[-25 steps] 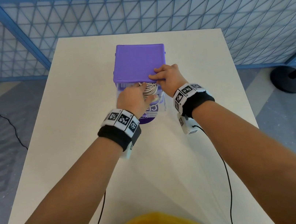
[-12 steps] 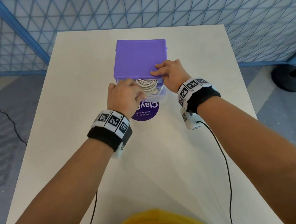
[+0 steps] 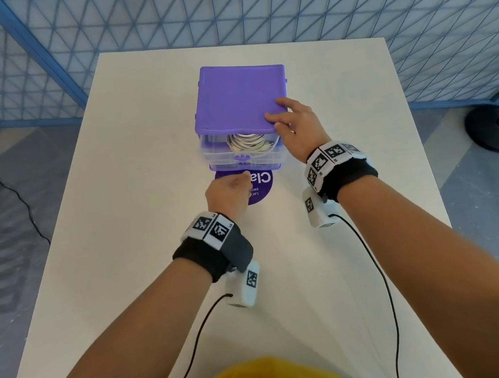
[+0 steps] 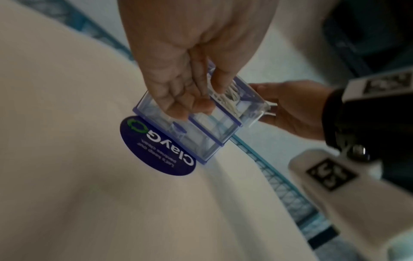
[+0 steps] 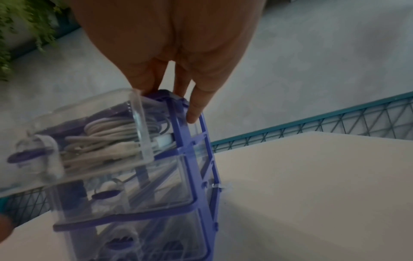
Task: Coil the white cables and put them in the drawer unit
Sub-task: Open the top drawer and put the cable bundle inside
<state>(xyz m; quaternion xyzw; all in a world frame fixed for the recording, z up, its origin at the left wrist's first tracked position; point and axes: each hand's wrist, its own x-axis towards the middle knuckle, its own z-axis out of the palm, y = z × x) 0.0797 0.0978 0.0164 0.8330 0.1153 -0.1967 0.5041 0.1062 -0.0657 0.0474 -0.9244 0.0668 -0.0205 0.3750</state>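
Inside, white cables (image 3: 247, 141), top drawer (image 3: 240, 149) ajar.

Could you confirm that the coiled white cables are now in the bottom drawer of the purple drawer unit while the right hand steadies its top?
Not quite: the coiled white cables lie in the open top drawer, not the bottom one, as the head view shows. The right hand does steady the top of the purple drawer unit.
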